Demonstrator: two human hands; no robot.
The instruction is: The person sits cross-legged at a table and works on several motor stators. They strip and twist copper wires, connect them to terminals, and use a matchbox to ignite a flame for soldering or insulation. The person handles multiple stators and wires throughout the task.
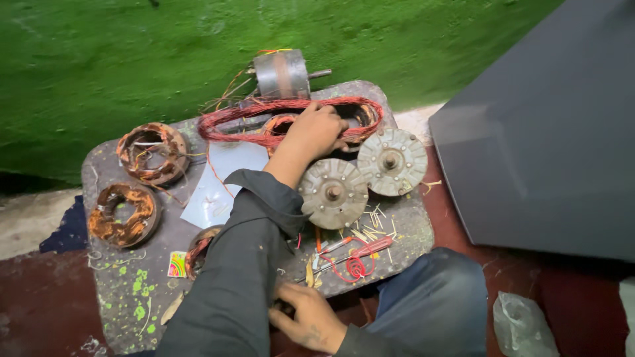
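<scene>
Right hand [307, 320] sits closest to my view, at the near edge of the grey board [122, 311]. Its fingers are loosely curled and close together. I cannot tell whether they hold anything.

Left hand [314, 132] reaches across the board in a dark sleeve [231, 277]. Its fingers are bent down and closed over the strands of the red wire coil [231, 119]. This coil is one long flattened loop lying across the far part of the board, just in front of the motor body [282, 74].

Item count as I read it:
1. Motor body: one, a grey cylinder with a shaft pointing right, at the far edge.
2. End covers [333, 193]: two round metal discs, edges touching, just right of the left forearm.
3. Wound stators [152, 152]: two in full view on the left side, one behind the other. A third shows partly beside the sleeve, and a fourth lies partly under the left hand.
4. White sheet [221, 175]: one, between the stators and the forearm.
5. Red-handled screwdriver [367, 249]: one, near the front edge, with one small hank of red wire [356, 267] touching it.
6. Small colourful packet [176, 263]: one.
7. Thin pale slivers [374, 221]: scattered, too many and too small for me to count.

Right of the board stands one dark grey panel [542, 132]. One crumpled plastic bag [522, 324] lies on the floor.
</scene>
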